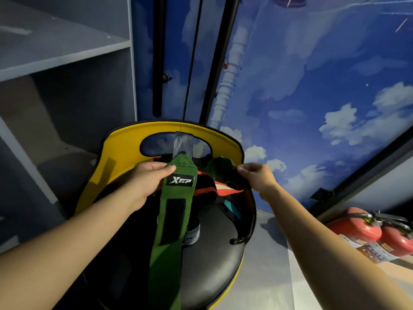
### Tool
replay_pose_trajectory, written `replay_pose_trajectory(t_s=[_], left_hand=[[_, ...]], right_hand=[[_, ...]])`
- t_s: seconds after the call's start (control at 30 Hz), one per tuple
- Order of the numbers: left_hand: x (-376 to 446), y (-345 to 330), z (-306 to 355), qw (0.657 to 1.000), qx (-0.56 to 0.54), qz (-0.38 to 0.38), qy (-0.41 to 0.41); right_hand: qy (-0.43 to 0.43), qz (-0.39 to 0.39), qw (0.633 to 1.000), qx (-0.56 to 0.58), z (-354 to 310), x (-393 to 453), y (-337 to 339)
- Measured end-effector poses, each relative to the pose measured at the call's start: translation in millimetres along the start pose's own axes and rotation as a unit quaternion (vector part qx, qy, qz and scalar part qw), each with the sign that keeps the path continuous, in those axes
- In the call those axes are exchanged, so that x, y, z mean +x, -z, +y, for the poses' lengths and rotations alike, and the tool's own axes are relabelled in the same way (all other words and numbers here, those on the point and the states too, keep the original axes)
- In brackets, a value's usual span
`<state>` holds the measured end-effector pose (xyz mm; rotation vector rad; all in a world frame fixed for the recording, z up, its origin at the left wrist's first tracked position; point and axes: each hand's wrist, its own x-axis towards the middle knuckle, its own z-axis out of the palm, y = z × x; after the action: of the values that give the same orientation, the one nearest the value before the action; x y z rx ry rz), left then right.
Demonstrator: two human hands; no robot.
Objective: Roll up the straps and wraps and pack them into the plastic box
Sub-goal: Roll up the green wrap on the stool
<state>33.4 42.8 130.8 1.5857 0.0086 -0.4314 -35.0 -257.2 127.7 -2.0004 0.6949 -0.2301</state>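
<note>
The left hand [145,177] pinches the top end of the green wrap [176,211], thumb lying across the cloth just beside its logo patch, so the pointed tip stands up and the rest hangs straight down toward the camera. Held this way the band falls free of twists, which should make it easier to roll from one end. The right hand [257,175] has its fingers curled round a second bit of dark green cloth [220,164], lifted just off the heap; whether that is the far end of the same wrap or another piece cannot be told. Both grips are closed on fabric, the hands apart at about the same height.

Below them, on the black seat [212,260] of a yellow-backed chair [120,148], lies the tangle of remaining straps [212,189]: red-orange and black bands, a teal one, a grey-banded piece. They look unsorted and unrolled, so the work seems to be at an early stage. The plastic box is not in view.

Grey shelving [62,52] stands at left, a sky-painted wall [312,97] behind, and red fire extinguishers [368,233] on the floor at right.
</note>
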Motion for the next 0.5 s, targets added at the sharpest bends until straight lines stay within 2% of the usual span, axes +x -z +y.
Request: replay_pose_trajectory(t_s=[0.23, 0.37, 0.5], left_hand=[[-27, 3, 26, 0.994, 0.041, 0.054, -0.089], [-37, 8, 38, 0.986, 0.067, 0.054, -0.146], [-46, 13, 50, 0.978, 0.087, 0.058, -0.180]], right_hand=[[-0.019, -0.072, 0.984, 0.161, -42, -25, 1], [-0.020, -0.111, 0.963, 0.244, -75, -43, 10], [0.000, -0.127, 0.954, 0.272, -110, -61, 19]])
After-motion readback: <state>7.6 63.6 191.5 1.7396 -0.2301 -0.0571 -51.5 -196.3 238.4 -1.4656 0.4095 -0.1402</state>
